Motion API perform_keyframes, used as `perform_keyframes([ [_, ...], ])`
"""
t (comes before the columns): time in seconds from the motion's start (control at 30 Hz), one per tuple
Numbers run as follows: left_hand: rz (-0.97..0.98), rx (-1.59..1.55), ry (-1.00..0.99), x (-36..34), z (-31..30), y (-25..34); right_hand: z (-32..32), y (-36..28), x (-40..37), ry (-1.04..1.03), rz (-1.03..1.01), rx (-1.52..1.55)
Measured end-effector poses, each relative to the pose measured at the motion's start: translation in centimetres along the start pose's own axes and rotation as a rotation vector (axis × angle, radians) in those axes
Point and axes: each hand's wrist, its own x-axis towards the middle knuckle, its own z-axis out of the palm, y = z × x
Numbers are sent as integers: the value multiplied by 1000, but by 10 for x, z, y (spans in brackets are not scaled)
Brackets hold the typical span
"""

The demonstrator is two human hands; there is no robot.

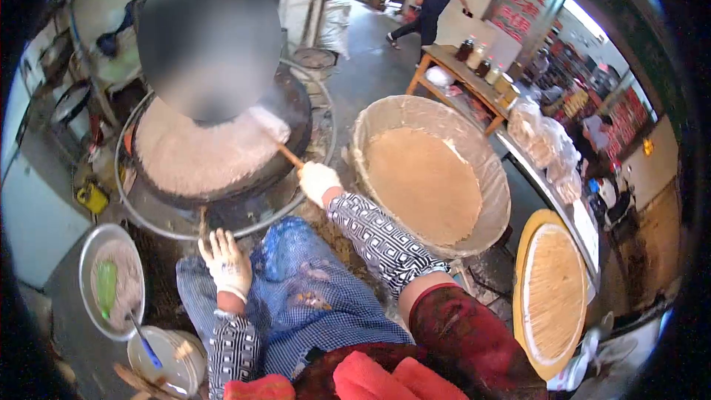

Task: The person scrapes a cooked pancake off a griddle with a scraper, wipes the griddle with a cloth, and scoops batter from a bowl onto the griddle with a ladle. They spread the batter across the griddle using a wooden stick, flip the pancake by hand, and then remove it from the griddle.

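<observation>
The right grip, gloved, is wrapped about the wooden handle of a paddle, its near end lost inside the fist. From there the shaft runs slantwise, away and to the left, over the wok's near right edge, its long axis aimed into the pale grains. The right hand alone has it. The left grip sits well apart, close to the near side of the metal ring, fingers fanned and nothing in them; whether the tips brush the ring, I can't tell.

The paddle's pale head is at the right part of the grains, but haze and like colour blend the two, so how deep it sits is unclear. A grey blurred disc covers the wok's far side. Further out, a lined basket of tan powder stands right of the right grip; a metal bowl stands left of the left one, a green scoop inside.
</observation>
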Motion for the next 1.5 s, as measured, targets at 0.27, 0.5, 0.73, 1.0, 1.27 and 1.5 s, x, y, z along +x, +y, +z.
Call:
perform_keyframes([
  [0.27, 14, 34, -50, -2, 0, -17, 8, 5, 8, 65, 29, -80],
  [0.5, -56, 37, -122, -1, -1, -29, 12, 19, 9, 84, 122, -40],
  [0.73, -131, 75, -191, 3, 2, -45, 7, 20, 8, -16, 128, -141],
  [1.0, -184, 142, -132, 4, -18, -58, 3, 26, -4, 21, -57, -286],
  [1.27, -139, -95, 164, 13, -22, -27, 5, -8, -40, -67, -211, -241],
  [1.5, -9, 65, -69, 1, 3, 10, 16, 29, 5, 52, -122, -345],
])
